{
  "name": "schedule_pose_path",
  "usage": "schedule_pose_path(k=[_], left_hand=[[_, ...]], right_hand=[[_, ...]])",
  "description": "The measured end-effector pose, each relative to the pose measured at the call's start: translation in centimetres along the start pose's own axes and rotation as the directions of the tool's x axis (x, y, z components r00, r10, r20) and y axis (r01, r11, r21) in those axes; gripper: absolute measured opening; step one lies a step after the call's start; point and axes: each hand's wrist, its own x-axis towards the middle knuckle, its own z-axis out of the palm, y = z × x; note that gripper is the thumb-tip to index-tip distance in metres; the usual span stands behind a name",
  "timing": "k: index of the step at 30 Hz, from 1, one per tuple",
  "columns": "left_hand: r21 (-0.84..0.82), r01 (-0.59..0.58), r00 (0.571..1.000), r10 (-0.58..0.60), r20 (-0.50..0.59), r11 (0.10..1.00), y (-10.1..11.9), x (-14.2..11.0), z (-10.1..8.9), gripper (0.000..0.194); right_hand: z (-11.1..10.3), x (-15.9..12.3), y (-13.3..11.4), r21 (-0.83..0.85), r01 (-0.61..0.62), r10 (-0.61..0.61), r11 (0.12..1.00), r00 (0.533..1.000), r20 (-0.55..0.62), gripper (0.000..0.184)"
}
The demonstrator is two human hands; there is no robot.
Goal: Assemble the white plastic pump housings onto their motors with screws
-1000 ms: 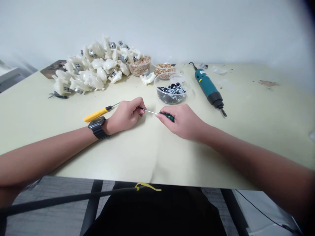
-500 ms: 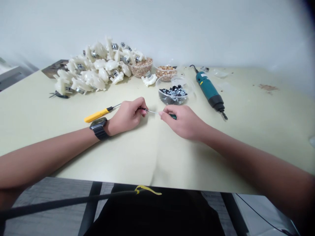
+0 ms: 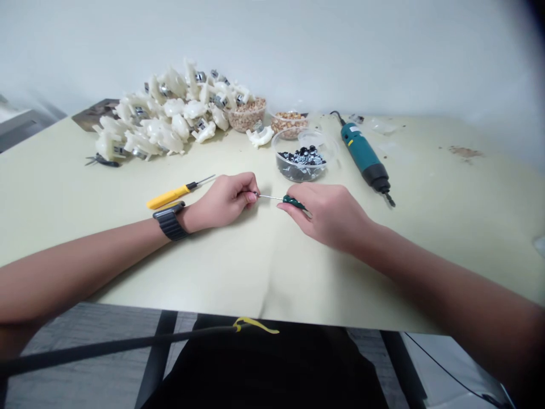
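Observation:
My right hand point(image 3: 330, 213) is closed round the green handle of a small screwdriver point(image 3: 293, 200), its thin metal shaft pointing left. The shaft's far end runs to the fingertips of my left hand point(image 3: 232, 199), which are pinched together. Whatever sits in that pinch is small and mostly hidden. Below the left wrist's dark watch the forearm rests along the table. A yellow-handled screwdriver point(image 3: 170, 196) lies on the table just left of my left hand. Behind the hands stands a clear round tub point(image 3: 304, 170) of black and silver small parts.
A heap of cream plastic parts with metal pieces point(image 3: 166, 122) spreads over the back left, dark-handled pliers point(image 3: 104, 161) before it. Two tubs of tan bits point(image 3: 247, 117) stand behind. To the right lies a green corded power screwdriver point(image 3: 365, 156). A black bar with yellow tie point(image 3: 170, 339) crosses below the table edge.
My right hand has opened slightly at the fingers and shifted its grip, so more of the green handle shows. My left hand stays pinched in nearly the same place.

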Motion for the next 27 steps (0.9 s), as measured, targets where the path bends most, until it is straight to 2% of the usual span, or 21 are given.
schedule_pose_path(k=[4,7,10,13,15,21,25,27], left_hand=[[-0.048,0.008,0.999,-0.006,0.037,0.999,-0.13,-0.05,-0.04,0.005],[-0.019,-0.024,1.000,0.024,0.002,1.000,-0.12,-0.14,0.07,0.006],[0.009,-0.059,0.997,0.059,-0.051,0.998,-0.05,-0.21,0.26,0.006],[0.022,-0.049,0.996,0.050,-0.071,0.999,-0.02,-0.22,0.34,0.005],[0.015,-0.027,0.998,0.028,-0.064,1.000,-0.04,-0.20,0.31,0.006],[-0.044,0.003,1.000,-0.004,-0.017,0.999,-0.11,0.03,0.23,0.006],[-0.068,0.017,1.000,-0.018,-0.010,0.998,-0.14,0.12,0.26,0.008],[-0.075,0.024,1.000,-0.025,-0.016,0.997,-0.14,0.13,0.27,0.008]], right_hand=[[-0.39,0.02,-0.21,0.178,-0.079,0.085,0.981,0.996,-0.028,0.023],[-0.59,0.25,-0.42,0.306,-0.190,0.203,0.933,0.979,-0.010,0.023],[-0.61,0.58,-0.53,0.351,-0.310,0.305,0.884,0.950,0.071,0.030],[-0.56,0.74,-0.56,0.371,-0.372,0.331,0.851,0.928,0.170,0.045],[-0.49,0.66,-0.59,0.367,-0.342,0.308,0.865,0.940,0.149,0.045],[-0.27,0.11,-0.68,0.263,-0.150,0.171,0.953,0.984,-0.056,0.024],[-0.22,0.06,-0.69,0.228,-0.069,0.091,0.971,0.992,-0.088,0.019],[-0.17,0.15,-0.72,0.242,-0.086,0.108,0.967,0.991,-0.078,0.019]])
